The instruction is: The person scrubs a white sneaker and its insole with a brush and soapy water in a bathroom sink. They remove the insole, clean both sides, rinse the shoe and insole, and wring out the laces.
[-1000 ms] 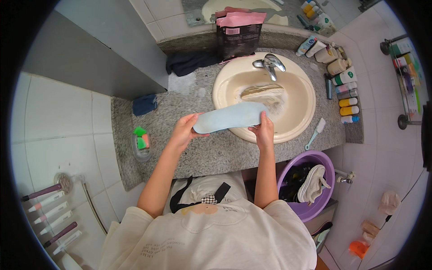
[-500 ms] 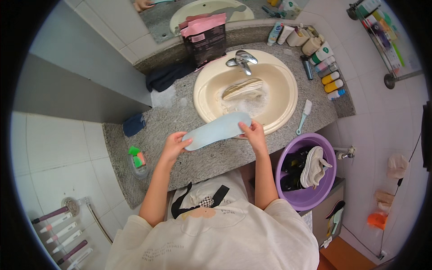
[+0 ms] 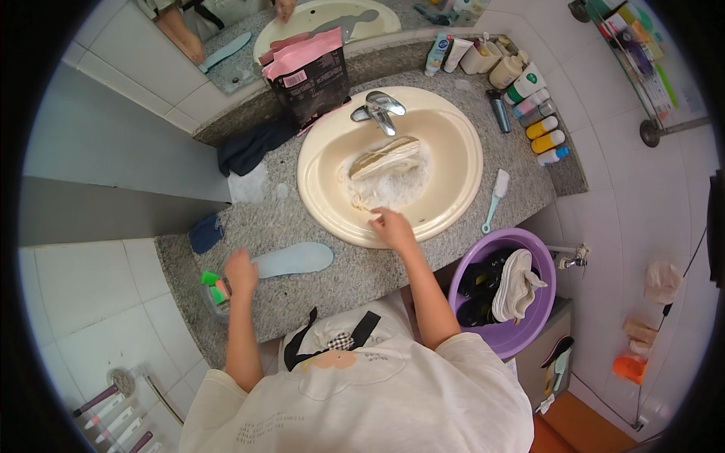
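My left hand (image 3: 240, 272) has its fingers closed on one end of a pale blue insole (image 3: 294, 260), low over the counter's left part. My right hand (image 3: 391, 228) is over the near rim of the cream sink (image 3: 462, 192), its fingers loosely bent and nothing visible in them. Inside the basin, a light-coloured shoe (image 3: 387, 157) lies tilted in white suds, its sole edge facing up. Some pale, lace-like strands lie in the suds close to my right fingertips. The chrome faucet (image 3: 380, 112) stands behind the shoe.
A purple basin (image 3: 547, 302) at the right holds a white shoe (image 3: 516, 285) and black footwear. A light blue brush (image 3: 495, 200) lies right of the sink. Green and orange sponges (image 3: 214, 288) sit beside my left hand. Bottles, a pink-black bag (image 3: 311, 79) and dark cloth line the back.
The insole has gone from both hands down to the left, with only my left hand on it. My right hand has let go and moved to the sink's rim. The view has shifted slightly.
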Demonstrator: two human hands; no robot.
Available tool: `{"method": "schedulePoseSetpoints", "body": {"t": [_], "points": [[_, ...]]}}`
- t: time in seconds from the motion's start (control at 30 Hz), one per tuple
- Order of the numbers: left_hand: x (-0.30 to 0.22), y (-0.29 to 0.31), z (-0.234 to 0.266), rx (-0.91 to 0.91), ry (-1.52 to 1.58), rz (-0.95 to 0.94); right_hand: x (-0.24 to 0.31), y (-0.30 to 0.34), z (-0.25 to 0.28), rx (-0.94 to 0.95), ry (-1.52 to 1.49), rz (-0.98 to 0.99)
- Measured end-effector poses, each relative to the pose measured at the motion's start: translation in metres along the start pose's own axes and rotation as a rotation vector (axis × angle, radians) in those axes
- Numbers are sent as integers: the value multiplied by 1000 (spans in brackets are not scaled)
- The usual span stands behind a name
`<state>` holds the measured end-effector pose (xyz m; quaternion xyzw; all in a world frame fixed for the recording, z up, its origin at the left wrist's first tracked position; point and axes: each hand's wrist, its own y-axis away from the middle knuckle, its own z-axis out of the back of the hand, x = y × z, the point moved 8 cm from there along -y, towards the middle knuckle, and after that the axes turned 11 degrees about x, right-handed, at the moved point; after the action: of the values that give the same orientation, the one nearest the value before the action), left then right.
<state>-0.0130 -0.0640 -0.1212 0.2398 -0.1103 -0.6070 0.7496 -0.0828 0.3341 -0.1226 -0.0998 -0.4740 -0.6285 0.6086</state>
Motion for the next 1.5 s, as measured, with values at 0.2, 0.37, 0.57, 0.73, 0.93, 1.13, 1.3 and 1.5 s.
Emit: {"method": "schedulePoseSetpoints", "body": {"t": [0.2,0.37,0.57,0.73,0.93,1.13,1.3,1.5], "points": [[-95,-8,-11,-56,288,-313,-20,-95,67,-449,484,287],[-165,-11,4,28,401,-483,-50,-168,19,135,575,-66],[-195,-19,-1,68,452,-527,-53,-154,-63,-304,495,-48],[-205,-23,0,123,488,-537,-93,-170,-68,325,505,-95],[-206,-32,8,92,523,-568,-179,-164,5,-378,276,-520],[-193,-19,5,91,466,-551,-135,-147,-53,284,324,-237],[-196,-4,17,75,469,-596,-124,-114,11,78,18,-109],[-208,17,29,62,480,-642,-121,-75,69,66,200,-374]]}}
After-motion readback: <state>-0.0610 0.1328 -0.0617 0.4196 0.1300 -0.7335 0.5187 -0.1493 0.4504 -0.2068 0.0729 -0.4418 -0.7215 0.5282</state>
